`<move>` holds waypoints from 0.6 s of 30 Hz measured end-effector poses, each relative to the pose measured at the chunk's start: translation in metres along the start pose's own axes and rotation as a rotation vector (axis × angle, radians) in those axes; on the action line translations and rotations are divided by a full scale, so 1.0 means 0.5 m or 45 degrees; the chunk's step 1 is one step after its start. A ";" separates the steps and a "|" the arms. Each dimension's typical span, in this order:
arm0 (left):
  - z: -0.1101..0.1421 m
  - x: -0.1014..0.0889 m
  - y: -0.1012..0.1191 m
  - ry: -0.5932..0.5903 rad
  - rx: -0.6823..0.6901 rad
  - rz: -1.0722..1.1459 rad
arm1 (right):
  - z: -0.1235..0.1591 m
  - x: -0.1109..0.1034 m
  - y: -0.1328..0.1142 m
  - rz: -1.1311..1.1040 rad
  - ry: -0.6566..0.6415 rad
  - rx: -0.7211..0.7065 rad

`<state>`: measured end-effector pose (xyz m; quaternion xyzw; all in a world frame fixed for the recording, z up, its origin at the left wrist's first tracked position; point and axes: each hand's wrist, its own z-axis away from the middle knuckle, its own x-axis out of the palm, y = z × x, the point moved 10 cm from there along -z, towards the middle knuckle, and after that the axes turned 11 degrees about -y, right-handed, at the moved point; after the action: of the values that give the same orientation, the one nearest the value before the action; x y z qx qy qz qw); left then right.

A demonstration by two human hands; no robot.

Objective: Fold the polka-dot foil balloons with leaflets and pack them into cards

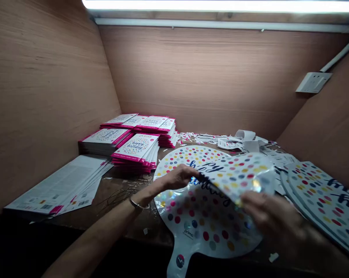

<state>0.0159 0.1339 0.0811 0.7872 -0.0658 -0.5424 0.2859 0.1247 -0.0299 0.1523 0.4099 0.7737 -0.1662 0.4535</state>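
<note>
Table [155, 229]: dark, littered with white paper bits, boxed in by a wooden back panel [192, 73] and side panels
Light: bright tube [221, 5] overhead; white conduit [174, 23] just below, wall socket [314, 82] at upper right
Dotted balloon [192, 216]: flat near the middle of the front edge, round and glossy, neck hanging past that edge
Balloon lettering: "birthday" in dark script, partly covered; "prim" and an unclear last letter above the neck
Packets [135, 148]: pink-edged stacks towards the back left corner, "happy birthday" on the front one
White cards [58, 185]: fanned along the left edge, barcodes at the near end, small print too fine to read
Left hand [180, 177]: fingers pinched together on the near-left edge of a raised dotted sheet [246, 168] — cannot tell whether folded balloon or a second one
Right hand [267, 210]: blurred, clamped on the sheet's lower right margin
Right edge: overlapping dotted balloons [316, 189], dark script cut off by the view
Back edge: paper scraps [206, 138] and curled white strips [245, 135]
Room for moving: dark tabletop between cards and balloon, with thin strands [116, 197] — tighter on the right, beside the overlapping balloons
</note>
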 end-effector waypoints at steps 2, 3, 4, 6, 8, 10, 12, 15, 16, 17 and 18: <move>0.024 -0.043 -0.018 0.207 -0.071 0.000 | 0.054 0.055 -0.095 0.080 0.001 -0.189; 0.035 -0.054 -0.019 0.313 -0.115 -0.013 | 0.071 0.081 -0.125 0.096 0.008 -0.232; 0.039 -0.051 -0.011 0.360 -0.130 -0.037 | 0.083 0.104 -0.147 0.102 0.013 -0.250; 0.027 0.003 0.028 0.242 -0.072 -0.139 | 0.095 0.136 -0.163 0.073 0.022 -0.209; 0.008 0.095 0.056 -0.027 -0.026 -0.315 | 0.100 0.155 -0.168 0.044 0.018 -0.177; 0.001 0.183 0.047 -0.291 -0.061 -0.463 | 0.101 0.164 -0.169 -0.003 -0.004 -0.169; 0.005 0.238 0.017 -0.450 -0.124 -0.512 | 0.092 0.164 -0.165 -0.118 -0.062 -0.152; 0.016 0.271 -0.015 -0.561 -0.145 -0.509 | 0.051 0.161 -0.144 -0.374 -0.224 -0.100; 0.019 0.273 -0.019 -0.579 -0.146 -0.513 | 0.032 0.166 -0.133 -0.451 -0.298 -0.085; 0.021 0.274 -0.021 -0.594 -0.143 -0.517 | 0.014 0.177 -0.119 -0.511 -0.379 -0.078; 0.022 0.274 -0.018 -0.607 -0.136 -0.515 | -0.002 0.196 -0.099 -0.544 -0.467 -0.069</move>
<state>0.0591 0.0807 -0.0383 0.6188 0.0555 -0.7603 0.1896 0.0607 -0.0121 0.0651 0.1884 0.7517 -0.3087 0.5515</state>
